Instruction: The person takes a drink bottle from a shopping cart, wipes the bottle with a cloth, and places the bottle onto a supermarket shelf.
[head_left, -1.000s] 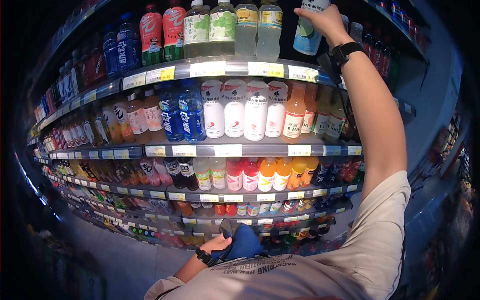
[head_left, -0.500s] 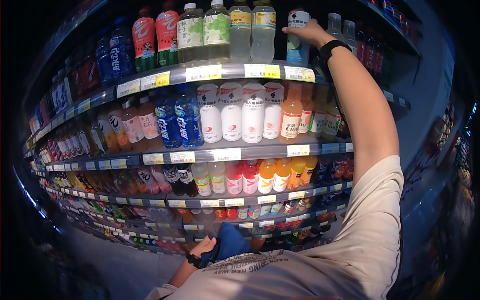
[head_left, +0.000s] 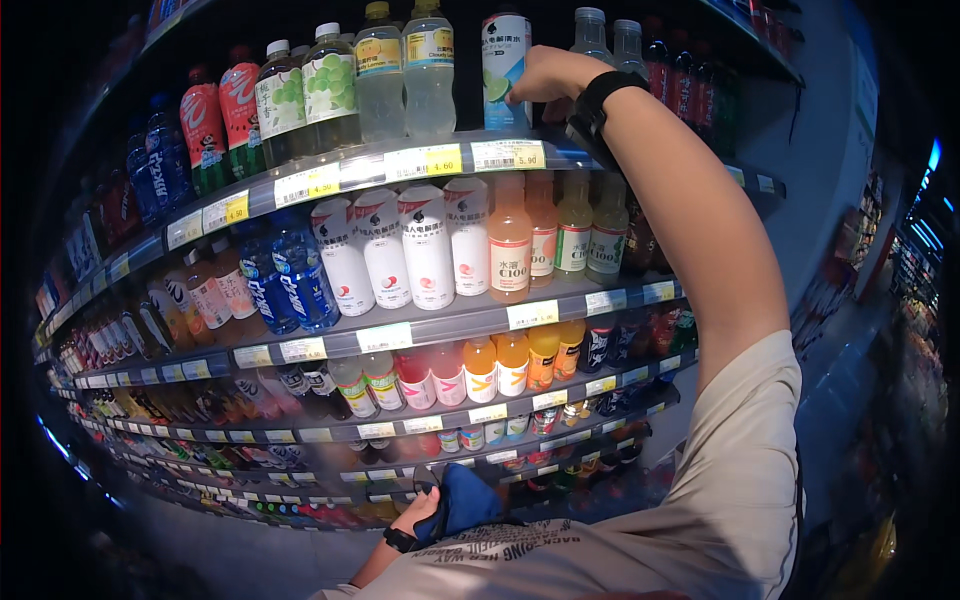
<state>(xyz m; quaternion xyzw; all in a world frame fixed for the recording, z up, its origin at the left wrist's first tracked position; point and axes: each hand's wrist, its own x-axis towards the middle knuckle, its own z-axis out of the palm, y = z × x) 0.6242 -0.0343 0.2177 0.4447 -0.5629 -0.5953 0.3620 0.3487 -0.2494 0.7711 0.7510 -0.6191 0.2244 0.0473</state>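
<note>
On the upper shelf, near its right end, stands a tall white-and-blue drink carton [head_left: 505,58] with a green fruit picture. My right hand [head_left: 558,78] is at the carton's right side, fingers bent, one fingertip touching its edge; the hand is not wrapped round it, and some fingers are hidden. Just right of that hand are clear bottles [head_left: 591,32] with pale caps. Low in front of my body, my left hand [head_left: 412,514] is closed on a blue fabric item [head_left: 466,502], whose kind I cannot make out. Both wrists wear dark bands.
Left of the carton stand cloudy lemon drink bottles [head_left: 429,75], green-grape bottles [head_left: 330,85] and red bottles [head_left: 203,120]. The shelf edge [head_left: 580,152] carries price tags. Below are tall white cans [head_left: 427,250] and orange bottles [head_left: 509,245]. An aisle runs along the right.
My view has turned, so the shelves sit further left. My right hand has slid from the carton's upper front down to its right side. The left hand still holds the blue fabric.
</note>
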